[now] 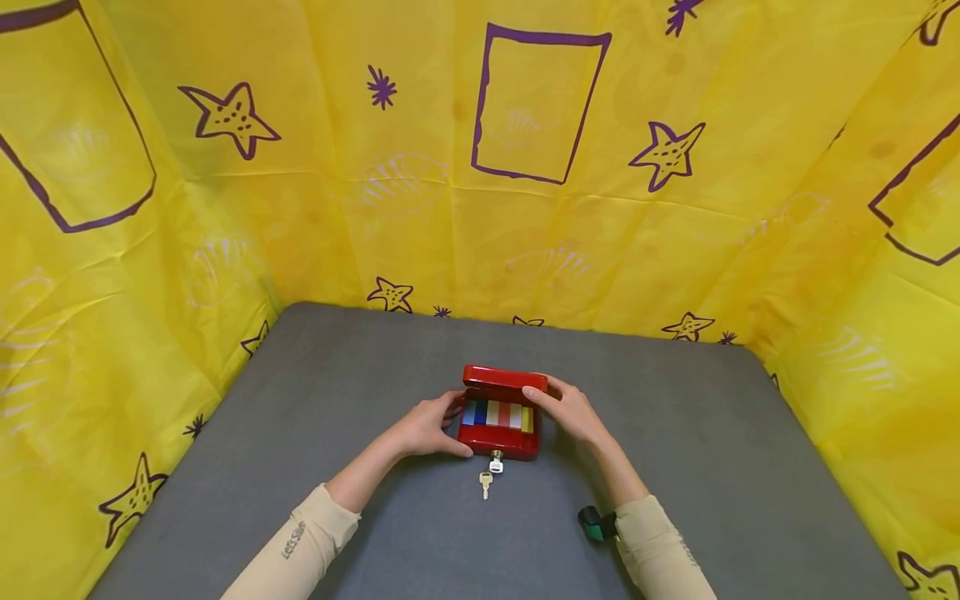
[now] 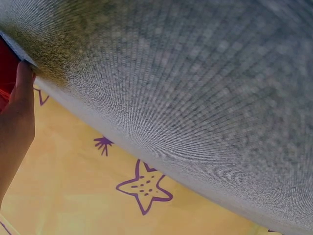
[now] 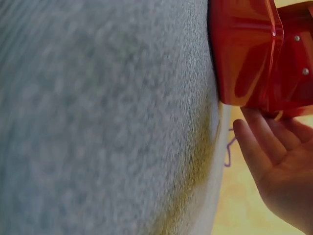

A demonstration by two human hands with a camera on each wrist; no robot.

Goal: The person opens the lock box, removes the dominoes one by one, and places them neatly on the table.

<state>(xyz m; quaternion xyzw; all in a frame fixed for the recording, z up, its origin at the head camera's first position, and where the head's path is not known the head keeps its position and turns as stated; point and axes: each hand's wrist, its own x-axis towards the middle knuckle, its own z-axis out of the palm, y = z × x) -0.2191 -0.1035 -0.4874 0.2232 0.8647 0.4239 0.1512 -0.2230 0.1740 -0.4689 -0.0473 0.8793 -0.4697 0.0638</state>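
Sleeves (image 1: 307,533) slant inward, fingers (image 1: 542,400) holding red box (image 1: 487,438).

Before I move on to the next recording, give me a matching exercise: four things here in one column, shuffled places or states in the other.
Things
1. Left hand
2. Right hand
3. Lid
4. Table

Places or states
A. Gray, underneath the box
B. At the raised lid's right end
C. Red, tilted open
D. At the box's left side

Pairs: 1-D, 2-B, 3-C, 4-A
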